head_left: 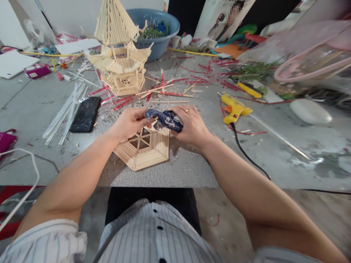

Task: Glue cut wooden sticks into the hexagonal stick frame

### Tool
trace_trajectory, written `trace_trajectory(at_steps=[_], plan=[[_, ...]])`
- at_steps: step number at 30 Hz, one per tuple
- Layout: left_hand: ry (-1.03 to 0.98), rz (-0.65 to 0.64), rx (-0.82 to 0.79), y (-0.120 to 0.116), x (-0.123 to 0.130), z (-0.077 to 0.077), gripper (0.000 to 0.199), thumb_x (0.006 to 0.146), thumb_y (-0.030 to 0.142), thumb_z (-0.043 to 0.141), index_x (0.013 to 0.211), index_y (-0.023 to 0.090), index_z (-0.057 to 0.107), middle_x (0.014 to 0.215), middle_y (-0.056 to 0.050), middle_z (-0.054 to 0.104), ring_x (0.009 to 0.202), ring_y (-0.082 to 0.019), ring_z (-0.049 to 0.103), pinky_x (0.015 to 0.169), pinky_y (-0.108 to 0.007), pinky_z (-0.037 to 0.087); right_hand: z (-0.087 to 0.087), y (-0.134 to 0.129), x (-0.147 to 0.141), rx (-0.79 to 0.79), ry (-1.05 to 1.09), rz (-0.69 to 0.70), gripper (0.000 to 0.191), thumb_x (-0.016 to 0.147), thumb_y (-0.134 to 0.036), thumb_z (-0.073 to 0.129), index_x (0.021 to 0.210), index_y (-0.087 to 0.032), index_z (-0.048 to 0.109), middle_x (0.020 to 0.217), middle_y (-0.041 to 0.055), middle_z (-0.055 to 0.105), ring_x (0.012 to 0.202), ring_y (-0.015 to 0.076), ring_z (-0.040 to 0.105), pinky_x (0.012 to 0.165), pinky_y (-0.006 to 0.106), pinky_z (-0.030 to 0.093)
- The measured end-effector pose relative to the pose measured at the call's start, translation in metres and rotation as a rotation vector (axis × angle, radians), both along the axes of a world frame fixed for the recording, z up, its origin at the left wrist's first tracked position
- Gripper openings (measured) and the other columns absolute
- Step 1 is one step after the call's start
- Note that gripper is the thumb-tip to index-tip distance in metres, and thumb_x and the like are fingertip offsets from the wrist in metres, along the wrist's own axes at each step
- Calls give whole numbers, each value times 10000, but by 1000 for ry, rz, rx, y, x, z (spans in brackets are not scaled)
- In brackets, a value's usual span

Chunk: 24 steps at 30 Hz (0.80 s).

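Observation:
Both hands are at a dark blue hand tool, which looks like small snips with a pivot screw in its middle. My right hand, with a ring on one finger, is wrapped round its right end. At its left end, my left hand has thumb and fingers closed together. Whether a small stick is also pinched there I cannot make out. Right below the hands lies a flat hexagonal frame of thin wooden sticks, with spokes at its open centre. Its far edge is partly hidden by the hands and the tool.
A stick-built pagoda stands behind the hands, near a blue basin. Left are a black phone and clear glue sticks. A yellow glue gun with a black cord lies right, near a yellow utility knife.

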<state>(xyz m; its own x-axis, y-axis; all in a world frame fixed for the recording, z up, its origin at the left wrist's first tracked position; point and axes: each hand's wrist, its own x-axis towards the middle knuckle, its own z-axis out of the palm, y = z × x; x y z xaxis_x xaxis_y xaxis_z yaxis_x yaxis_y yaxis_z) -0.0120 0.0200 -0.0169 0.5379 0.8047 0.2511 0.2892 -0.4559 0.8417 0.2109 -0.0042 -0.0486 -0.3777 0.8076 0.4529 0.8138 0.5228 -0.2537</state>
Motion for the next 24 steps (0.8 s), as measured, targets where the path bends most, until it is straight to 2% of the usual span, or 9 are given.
trace_trajectory(at_steps=[5,12,19,24], plan=[[-18,12,-2,-2,2,1,171,763,271,617,645,149,591,515,53,455,449,-38,379,423,-177,295,-3,1,0,1,-1,-26,493,691,-306,594,1168,-188,551,1146,138,623,1094,328,531,934,501,393],[-41,7,-61,-4,3,2,191,759,311,622,660,149,601,497,48,462,426,-37,353,394,-180,260,-9,3,2,18,-24,-52,488,671,-293,589,1147,-190,549,1121,136,633,1059,329,549,905,498,402],[-62,7,-40,-4,4,3,234,753,343,642,634,146,599,506,41,510,455,-43,402,427,-180,297,-9,3,1,9,-50,-69,464,670,-278,588,1124,-190,546,1091,138,637,1010,321,564,869,468,411],[-66,-16,-7,-4,4,3,253,757,362,647,633,147,602,532,32,548,527,-63,488,495,-185,367,-5,2,0,-26,-86,-94,470,665,-279,570,1115,-142,551,1054,155,635,992,315,571,874,439,409]])
